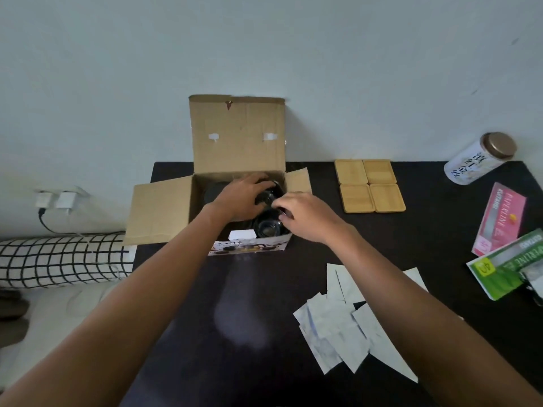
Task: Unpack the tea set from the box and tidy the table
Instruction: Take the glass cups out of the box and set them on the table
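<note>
- An open cardboard box (pixel 164 210) stands at the far edge of the dark tabletop (pixel 235 304), against the wall. Its back flap points up, its left flap lies spread outward, and a smaller flap juts out on the right.
- Both hands reach into the box from above.
- The left hand (pixel 241 198) is inside the box, fingers curled over a dark glass piece (pixel 266 196) of the tea set; its grip looks closed on the piece, though the fingertips are partly hidden.
- The right hand (pixel 305 215) sits at the box's right wall, fingers bent and pinched at a dark rim beside the left hand; what exactly it pinches cannot be told.
- A second dark glass piece (pixel 269 226) lies lower in the box, near the front wall, just beside a small white block (pixel 241 235).
- The box's front wall carries a printed label (pixel 249 247) with product pictures.
- Four wooden coasters (pixel 370 185) lie in a two-by-two square to the right of the box, touching or nearly touching one another.
- A white tin (pixel 479 158) with a bronze lid lies tilted at the far right corner.
- A pink packet (pixel 499 218) and a green packet (pixel 505 264) lie near the right edge, the green one nearer the person.
- Loose white papers (pixel 343 327) overlap in a heap on the near right of the tabletop, partly under the right forearm.
- A checked pillow (pixel 64 259) lies left of the tabletop, below wall plugs (pixel 55 199).
</note>
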